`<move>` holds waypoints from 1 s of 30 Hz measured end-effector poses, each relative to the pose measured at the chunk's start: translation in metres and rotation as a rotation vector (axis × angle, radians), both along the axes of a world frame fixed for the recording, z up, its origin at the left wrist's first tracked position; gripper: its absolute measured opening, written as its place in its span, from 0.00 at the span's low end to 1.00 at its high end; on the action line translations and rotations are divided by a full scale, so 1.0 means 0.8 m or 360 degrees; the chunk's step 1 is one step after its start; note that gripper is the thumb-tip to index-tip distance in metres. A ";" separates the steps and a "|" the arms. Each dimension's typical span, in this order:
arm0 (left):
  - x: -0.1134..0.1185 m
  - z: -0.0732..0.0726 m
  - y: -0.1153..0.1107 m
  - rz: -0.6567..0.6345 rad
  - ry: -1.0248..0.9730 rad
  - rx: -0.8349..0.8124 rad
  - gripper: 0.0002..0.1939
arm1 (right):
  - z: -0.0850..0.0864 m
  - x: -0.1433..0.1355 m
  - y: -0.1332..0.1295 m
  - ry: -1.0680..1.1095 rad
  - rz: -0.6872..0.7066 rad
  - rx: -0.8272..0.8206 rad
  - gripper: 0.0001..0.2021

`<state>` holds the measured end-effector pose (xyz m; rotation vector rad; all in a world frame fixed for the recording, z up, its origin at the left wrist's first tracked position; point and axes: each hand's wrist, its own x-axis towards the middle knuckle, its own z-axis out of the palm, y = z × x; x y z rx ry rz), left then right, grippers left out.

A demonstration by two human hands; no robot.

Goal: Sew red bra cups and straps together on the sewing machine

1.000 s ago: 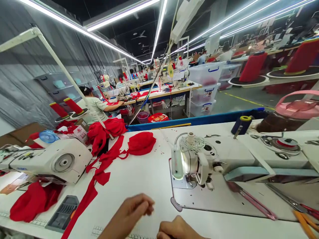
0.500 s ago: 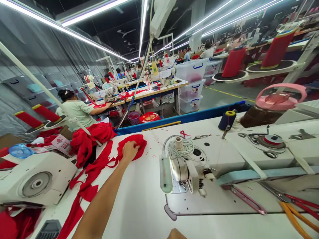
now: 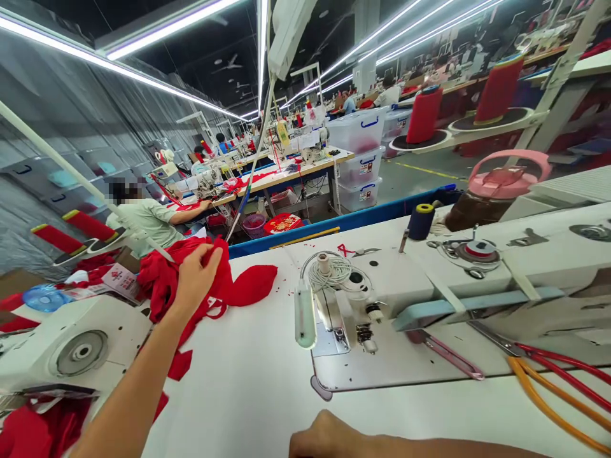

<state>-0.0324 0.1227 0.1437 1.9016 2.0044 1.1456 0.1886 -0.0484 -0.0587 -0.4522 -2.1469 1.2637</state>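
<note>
Nearest, the person's right hand is curled low over the white tabletop, its fingertips out of sight, so whether it holds anything cannot be told. Farther up and to the left, the left hand has its fingers closed on red cloth at the table's far left, well apart from the white sewing machine on the right. Beyond the blue trough, a co-worker in a pale green top sits at another table.
</note>
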 end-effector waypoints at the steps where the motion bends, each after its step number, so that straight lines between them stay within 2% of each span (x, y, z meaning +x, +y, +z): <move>1: 0.005 -0.005 -0.025 -0.0114 -0.0073 -0.0106 0.23 | 0.006 0.002 0.000 0.0072 -0.0099 -0.0090 0.11; 3: 0.018 -0.021 -0.077 -0.0314 -0.0232 -0.0335 0.26 | 0.017 0.006 0.004 0.0209 -0.0406 -0.0204 0.11; 5: 0.032 -0.043 -0.124 -0.0503 -0.0538 -0.0588 0.23 | 0.028 0.008 0.011 0.0310 -0.0762 -0.0256 0.13; 7: 0.045 -0.065 -0.161 -0.0648 -0.0875 -0.0824 0.19 | 0.038 0.011 0.020 0.0391 -0.0991 -0.0367 0.16; 8: 0.050 -0.076 -0.176 -0.0696 -0.1015 -0.0917 0.18 | 0.043 0.012 0.023 0.0440 -0.0996 -0.0482 0.18; 9: 0.054 -0.086 -0.188 -0.0723 -0.1112 -0.0987 0.16 | 0.047 0.014 0.025 0.0487 -0.0902 -0.0629 0.20; 12: 0.059 -0.112 -0.212 -0.0723 -0.1273 -0.1070 0.14 | 0.060 0.022 0.020 0.0597 -0.0440 -0.1072 0.26; 14: 0.061 -0.121 -0.220 -0.0700 -0.1232 -0.1073 0.15 | 0.065 0.029 0.009 0.0604 -0.0432 -0.1138 0.24; 17: 0.070 -0.123 -0.225 -0.0779 -0.1017 -0.1099 0.16 | 0.066 0.043 -0.010 0.0514 -0.0706 -0.0942 0.20; 20: 0.092 -0.119 -0.227 -0.0913 -0.0858 -0.1129 0.16 | 0.065 0.059 -0.025 0.0293 -0.0873 -0.0651 0.14; 23: 0.118 -0.117 -0.229 -0.0906 -0.0903 -0.1097 0.17 | 0.068 0.074 -0.036 0.0193 -0.1259 -0.0152 0.04; 25: 0.132 -0.119 -0.229 -0.0868 -0.1035 -0.1131 0.18 | 0.072 0.082 -0.043 0.0229 -0.1475 0.0158 0.04; 27: 0.141 -0.120 -0.228 -0.0863 -0.1158 -0.1204 0.19 | 0.075 0.087 -0.049 0.0217 -0.1519 0.0314 0.04; 30: 0.148 -0.119 -0.227 -0.0909 -0.1235 -0.1278 0.20 | 0.076 0.088 -0.050 0.0073 -0.1488 0.0376 0.03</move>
